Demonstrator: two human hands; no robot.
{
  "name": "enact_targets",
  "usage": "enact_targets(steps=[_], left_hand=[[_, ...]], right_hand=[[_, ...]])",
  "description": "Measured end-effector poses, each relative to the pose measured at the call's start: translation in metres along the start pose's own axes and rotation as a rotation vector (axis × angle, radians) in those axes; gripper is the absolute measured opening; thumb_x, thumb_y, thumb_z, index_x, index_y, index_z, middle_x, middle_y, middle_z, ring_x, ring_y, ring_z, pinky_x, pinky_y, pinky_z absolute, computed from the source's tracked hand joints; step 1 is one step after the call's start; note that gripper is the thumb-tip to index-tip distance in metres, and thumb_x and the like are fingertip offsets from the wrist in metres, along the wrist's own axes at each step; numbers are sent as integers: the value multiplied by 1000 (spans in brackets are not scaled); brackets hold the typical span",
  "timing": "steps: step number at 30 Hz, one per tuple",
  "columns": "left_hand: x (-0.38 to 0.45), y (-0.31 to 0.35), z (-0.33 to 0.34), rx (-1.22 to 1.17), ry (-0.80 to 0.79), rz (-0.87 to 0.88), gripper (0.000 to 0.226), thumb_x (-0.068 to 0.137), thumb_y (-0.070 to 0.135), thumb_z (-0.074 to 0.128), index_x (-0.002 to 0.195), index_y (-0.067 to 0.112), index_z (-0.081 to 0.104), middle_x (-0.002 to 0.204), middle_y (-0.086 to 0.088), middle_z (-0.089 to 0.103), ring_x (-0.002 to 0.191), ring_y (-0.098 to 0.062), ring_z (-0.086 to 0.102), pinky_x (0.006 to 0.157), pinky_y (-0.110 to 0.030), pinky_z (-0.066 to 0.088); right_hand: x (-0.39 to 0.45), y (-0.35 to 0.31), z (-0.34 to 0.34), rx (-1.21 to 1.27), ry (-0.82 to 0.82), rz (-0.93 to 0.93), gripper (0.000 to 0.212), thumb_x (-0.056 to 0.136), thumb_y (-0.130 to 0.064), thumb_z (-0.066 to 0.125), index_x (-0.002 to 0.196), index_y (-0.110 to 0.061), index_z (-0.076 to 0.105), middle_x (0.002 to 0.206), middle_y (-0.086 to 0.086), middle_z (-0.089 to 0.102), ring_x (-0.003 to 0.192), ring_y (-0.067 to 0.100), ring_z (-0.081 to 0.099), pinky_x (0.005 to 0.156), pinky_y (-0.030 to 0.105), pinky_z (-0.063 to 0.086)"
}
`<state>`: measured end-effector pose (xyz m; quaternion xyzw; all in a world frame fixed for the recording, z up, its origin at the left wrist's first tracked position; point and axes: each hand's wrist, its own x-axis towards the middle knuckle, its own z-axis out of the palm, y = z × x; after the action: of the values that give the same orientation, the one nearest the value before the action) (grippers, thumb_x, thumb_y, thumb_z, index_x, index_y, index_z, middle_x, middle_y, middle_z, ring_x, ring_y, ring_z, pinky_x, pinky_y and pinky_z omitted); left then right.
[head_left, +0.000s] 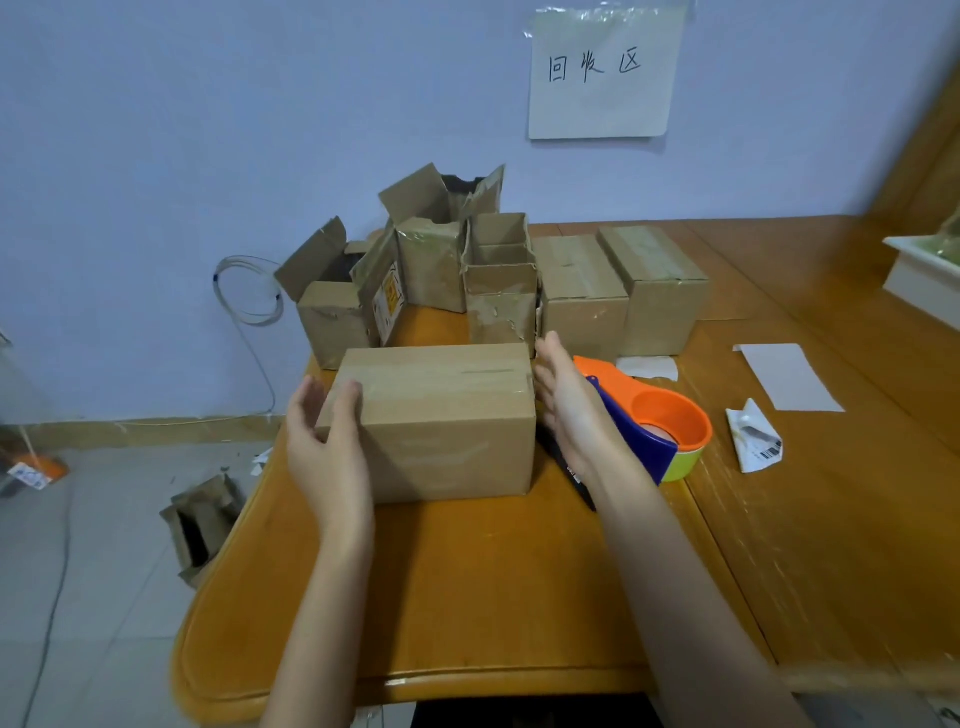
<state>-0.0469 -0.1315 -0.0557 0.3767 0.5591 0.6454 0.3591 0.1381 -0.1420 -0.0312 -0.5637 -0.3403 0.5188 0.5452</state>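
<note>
While both hands close in from either side, the sealed cardboard box sits flat on the wooden table, near its left edge and in front of a row of torn-open boxes. The left hand is at the box's left end, fingers straight and thumb laid over the top corner, not clamped. The right hand has flat, straight fingers just beside the right end; I can't tell whether it touches. Behind that hand lies an orange and blue tape dispenser, with paper scraps further right.
</note>
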Motion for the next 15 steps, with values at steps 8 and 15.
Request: enact_targets(steps=[8,15], left_hand=[[14,8,15,-91,-38,-34,14,90,39,61,95,28,54,106,4,56,104,-15,52,87,-29,41],[36,28,37,273,-407,-61,46,82,47,69,117,22,55,120,-1,55,103,-17,53,81,-34,46]], right_hand=[[-23,19,14,-68,304,-349,13,92,-20,57,83,-12,59,79,-1,61,75,5,54,67,23,40],[-47,41,33,-9,452,-614,10,75,-16,60,81,-14,53,75,4,53,72,10,50,61,17,43]])
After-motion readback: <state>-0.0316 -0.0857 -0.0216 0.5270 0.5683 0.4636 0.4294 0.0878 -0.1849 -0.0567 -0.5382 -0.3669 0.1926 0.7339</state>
